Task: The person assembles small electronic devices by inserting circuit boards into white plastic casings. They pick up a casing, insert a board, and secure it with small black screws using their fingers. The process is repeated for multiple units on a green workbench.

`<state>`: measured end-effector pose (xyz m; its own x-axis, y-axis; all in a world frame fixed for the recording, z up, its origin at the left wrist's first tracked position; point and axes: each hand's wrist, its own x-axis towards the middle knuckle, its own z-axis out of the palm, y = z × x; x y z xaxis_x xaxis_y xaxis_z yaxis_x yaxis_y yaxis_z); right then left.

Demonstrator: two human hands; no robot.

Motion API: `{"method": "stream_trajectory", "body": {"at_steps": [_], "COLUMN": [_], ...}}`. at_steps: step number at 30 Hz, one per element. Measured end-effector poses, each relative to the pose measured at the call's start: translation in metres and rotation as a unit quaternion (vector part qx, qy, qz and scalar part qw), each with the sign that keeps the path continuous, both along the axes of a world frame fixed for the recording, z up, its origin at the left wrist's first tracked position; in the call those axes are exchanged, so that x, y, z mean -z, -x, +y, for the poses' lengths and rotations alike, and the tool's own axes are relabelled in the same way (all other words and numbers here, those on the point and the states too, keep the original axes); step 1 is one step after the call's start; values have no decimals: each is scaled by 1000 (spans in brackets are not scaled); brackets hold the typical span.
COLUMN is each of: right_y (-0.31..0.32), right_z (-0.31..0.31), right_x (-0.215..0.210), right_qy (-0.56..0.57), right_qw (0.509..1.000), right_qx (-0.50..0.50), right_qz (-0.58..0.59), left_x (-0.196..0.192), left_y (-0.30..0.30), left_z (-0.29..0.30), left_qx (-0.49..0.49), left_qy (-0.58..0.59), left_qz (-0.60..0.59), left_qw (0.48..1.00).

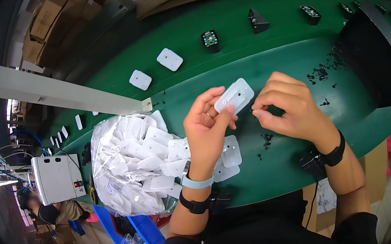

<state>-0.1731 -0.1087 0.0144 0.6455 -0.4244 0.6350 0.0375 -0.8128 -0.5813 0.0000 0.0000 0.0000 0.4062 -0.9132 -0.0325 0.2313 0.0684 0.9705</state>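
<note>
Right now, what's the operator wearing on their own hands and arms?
No gloves on the left hand or right hand. Left: what looks like a thin ring, a watch with a pale blue strap, then a broad black band further up. Right: a black wristband. Black short sleeves on both arms.

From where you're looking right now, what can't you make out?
All in the head view:
- Whether the right hand holds anything: its own curled grip hides it.
- The far face of the white plate in the left hand: turned away.
- Lower white pieces in the clear bag: covered by those on top.
- Exact shapes of the scattered black pieces: too small.
</note>
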Motion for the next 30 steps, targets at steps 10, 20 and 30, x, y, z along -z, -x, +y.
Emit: {"method": "stream_trajectory", "body": {"at_steps": [10, 20, 30], "right_y": [-1, -2, 1], "right_z": [-3, 2, 2], "right_x": [7, 5, 8], "right_qy": [89, 80, -59], "right_qw": [991, 990, 991], "right_qx": [96, 119, 110], "right_qz": [-24, 3, 45], "left_x": [1, 5, 7], "left_y": [22, 23, 25], "left_z": [0, 0, -2], "left_qx": [48, 41, 30], "left_qy": [25, 29, 25], "left_qz": [-19, -17, -44], "left_qw": [998, 999, 998]}}
